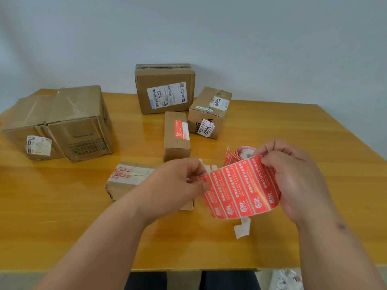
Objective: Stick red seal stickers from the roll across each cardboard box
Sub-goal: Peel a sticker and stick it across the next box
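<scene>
Stickers (pixel 240 189) — red ones in a long strip — hang in the air between two hands, above the near part of the yellow table (pixel 62 227). The right hand (pixel 297 181) grips the strip's right end, with fingers curled over its top edge. The left hand (pixel 178 183) pinches the strip's left end between thumb and fingers. The roll (pixel 244 152) sits just behind the strip, close to the right hand. A flat box (pixel 127 180) lies on the table under the left hand. A thin box (pixel 177 136) behind it has one red sticker on top. Three more boxes stand farther back — a big box (pixel 69 124) on the left, a labelled box (pixel 165 91) by the wall, and a small box (pixel 209 113) beside it. A white paper strip (pixel 241 229) hangs below the stickers.
</scene>
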`<state>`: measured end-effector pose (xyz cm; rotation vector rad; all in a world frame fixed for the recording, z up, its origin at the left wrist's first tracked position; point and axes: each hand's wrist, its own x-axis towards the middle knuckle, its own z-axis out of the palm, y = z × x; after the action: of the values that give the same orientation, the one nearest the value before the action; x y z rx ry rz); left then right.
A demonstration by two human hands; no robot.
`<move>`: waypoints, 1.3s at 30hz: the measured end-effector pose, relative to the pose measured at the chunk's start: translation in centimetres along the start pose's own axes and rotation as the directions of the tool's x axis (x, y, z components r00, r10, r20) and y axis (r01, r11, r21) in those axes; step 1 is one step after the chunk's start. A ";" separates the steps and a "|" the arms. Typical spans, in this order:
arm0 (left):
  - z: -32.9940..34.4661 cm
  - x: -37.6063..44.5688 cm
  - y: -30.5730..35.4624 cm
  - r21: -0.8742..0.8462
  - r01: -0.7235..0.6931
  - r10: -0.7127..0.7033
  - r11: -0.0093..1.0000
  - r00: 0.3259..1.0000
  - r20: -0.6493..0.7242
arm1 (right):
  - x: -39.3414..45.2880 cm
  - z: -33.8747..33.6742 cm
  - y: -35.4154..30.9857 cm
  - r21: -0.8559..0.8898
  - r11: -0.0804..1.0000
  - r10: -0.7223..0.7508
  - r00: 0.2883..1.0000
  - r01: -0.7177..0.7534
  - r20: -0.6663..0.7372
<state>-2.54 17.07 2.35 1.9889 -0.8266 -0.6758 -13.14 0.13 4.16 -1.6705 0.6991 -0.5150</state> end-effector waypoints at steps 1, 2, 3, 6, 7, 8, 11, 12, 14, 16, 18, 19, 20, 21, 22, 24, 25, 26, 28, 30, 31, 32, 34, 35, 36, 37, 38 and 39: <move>-0.2 -0.1 0.0 -0.038 0.010 -0.010 0.999 1.000 -0.016 | 0.0 0.0 0.0 -0.031 0.999 0.007 0.999 -0.008 -0.035; -0.3 -0.2 0.0 -0.081 0.016 -0.019 0.997 0.999 -0.031 | 0.1 0.1 0.1 -0.080 0.997 0.002 0.997 -0.008 -0.075; -0.5 -0.3 0.1 -0.121 0.023 -0.028 0.992 0.999 -0.043 | 0.2 0.1 0.4 -0.175 0.984 -0.035 0.993 0.015 -0.112; -0.8 -0.5 0.3 -0.194 0.031 -0.046 0.980 0.996 -0.074 | -0.2 0.7 0.7 -0.558 0.820 -0.207 0.975 0.130 -0.078; -0.8 -0.5 0.4 -0.189 0.031 -0.046 0.982 0.996 -0.079 | -0.6 0.9 0.7 -0.594 0.779 -0.262 0.965 0.200 -0.019; -0.7 -0.5 0.5 -0.178 0.029 -0.044 0.984 0.996 -0.079 | -0.9 1.1 0.6 -0.592 0.758 -0.294 0.954 0.272 0.061; -0.3 -0.5 0.8 -0.163 0.025 -0.038 0.986 0.997 -0.073 | -1.8 2.0 0.2 -0.493 0.776 -0.234 0.905 0.394 0.354; -0.2 -0.5 0.8 -0.163 0.026 -0.039 0.986 0.996 -0.074 | -2.0 2.2 0.3 -0.458 0.801 -0.188 0.889 0.385 0.418; -0.1 -0.6 0.8 -0.160 0.040 -0.054 0.986 0.995 -0.081 | -1.9 2.2 0.6 -0.408 0.835 -0.168 0.877 0.369 0.450; -0.1 -0.8 0.6 -0.173 0.060 -0.074 0.983 0.995 -0.073 | -1.5 2.1 0.9 -0.409 0.840 -0.183 0.895 0.357 0.406; -0.2 -1.1 0.5 -0.161 0.065 -0.075 0.985 0.996 -0.057 | -1.3 1.9 1.1 -0.414 0.844 -0.176 0.905 0.342 0.388; -0.2 -1.1 0.6 -0.149 0.063 -0.071 0.987 0.996 -0.051 | -1.2 1.8 1.0 -0.415 0.846 -0.162 0.903 0.335 0.397; -0.2 -1.1 0.7 -0.141 0.057 -0.064 0.988 0.997 -0.044 | -1.3 1.8 1.0 -0.421 0.843 -0.151 0.899 0.334 0.411; -0.2 -1.1 0.8 -0.139 0.052 -0.058 0.989 0.998 -0.035 | -1.3 1.8 0.9 -0.430 0.838 -0.142 0.895 0.336 0.423; -0.2 -1.0 0.9 -0.136 0.047 -0.051 0.990 0.998 -0.027 | -1.3 1.8 0.9 -0.439 0.831 -0.140 0.893 0.340 0.427; -0.2 -0.9 0.9 -0.116 0.035 -0.038 0.993 0.999 -0.020 | -1.2 1.6 0.8 -0.462 0.813 -0.150 0.894 0.354 0.422; -0.3 -0.9 0.8 -0.110 0.029 -0.031 0.993 0.999 -0.023 | -1.1 1.5 0.8 -0.474 0.805 -0.155 0.897 0.358 0.414; -0.2 -0.9 0.7 -0.109 0.023 -0.026 0.994 0.999 -0.028 | -1.1 1.4 0.8 -0.482 0.801 -0.153 0.899 0.356 0.409; -0.2 -0.9 0.7 -0.110 0.015 -0.019 0.994 0.999 -0.036 | -1.2 1.3 0.6 -0.472 0.809 -0.143 0.896 0.350 0.421; 0.0 -0.9 0.8 -0.101 0.005 -0.011 0.995 0.998 -0.054 | -1.4 1.3 0.4 -0.453 0.817 -0.148 0.889 0.357 0.433; 0.1 -1.0 0.9 -0.096 0.000 -0.006 0.995 0.998 -0.061 | -1.4 1.4 0.4 -0.454 0.812 -0.157 0.886 0.367 0.435; 0.2 -1.0 1.0 -0.090 -0.004 -0.001 0.996 0.998 -0.064 | -1.5 1.5 0.5 -0.462 0.802 -0.167 0.885 0.379 0.435; 0.3 -1.2 1.1 -0.064 -0.012 0.008 0.998 0.998 -0.063 | -1.5 1.6 0.5 -0.487 0.774 -0.187 0.881 0.404 0.434; 0.3 -1.2 1.2 -0.051 -0.015 0.012 0.999 0.998 -0.060 | -1.5 1.6 0.5 -0.497 0.762 -0.193 0.879 0.414 0.436; 0.3 -1.2 1.3 -0.039 -0.018 0.015 0.999 0.998 -0.060 | -1.5 1.7 0.4 -0.501 0.755 -0.197 0.876 0.422 0.440; 0.3 -1.1 1.3 -0.027 -0.018 0.017 0.999 0.998 -0.061 | -1.5 1.7 0.4 -0.500 0.752 -0.204 0.873 0.429 0.442; 0.4 -1.1 1.3 -0.016 -0.017 0.016 1.000 0.998 -0.065 | -1.6 1.7 0.3 -0.497 0.748 -0.217 0.870 0.439 0.442; 0.4 -1.0 1.3 -0.009 -0.015 0.014 1.000 0.997 -0.071 | -1.6 1.8 0.3 -0.499 0.739 -0.232 0.867 0.452 0.441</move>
<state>-3.86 17.08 3.46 1.9852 -0.7933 -0.5968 -13.18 2.47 3.59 -2.4429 0.2725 -0.2410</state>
